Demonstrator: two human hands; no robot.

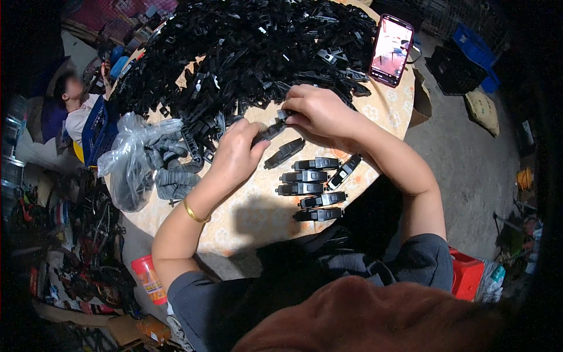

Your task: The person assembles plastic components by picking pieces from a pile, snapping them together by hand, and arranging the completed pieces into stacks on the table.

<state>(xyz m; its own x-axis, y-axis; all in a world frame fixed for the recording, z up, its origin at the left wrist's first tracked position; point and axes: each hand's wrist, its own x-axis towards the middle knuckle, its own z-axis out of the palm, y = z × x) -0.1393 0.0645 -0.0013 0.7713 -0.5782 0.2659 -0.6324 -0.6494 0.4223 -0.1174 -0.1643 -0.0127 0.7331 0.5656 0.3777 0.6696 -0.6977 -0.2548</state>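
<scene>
My left hand, with a gold bangle at its wrist, is closed on one end of a long black plastic part. At the other end of that part, my right hand pinches a small black plastic piece between thumb and fingers. Whether the two pieces touch is too small to tell. Just below my hands lies a single black plastic assembly. Closer to me, several similar black assemblies lie in a rough stack of rows, with one slanted assembly beside them.
A large heap of black plastic parts covers the far side of the round table. Grey gloves and a clear plastic bag lie at left. A lit phone stands at far right. Another person sits beyond the left edge.
</scene>
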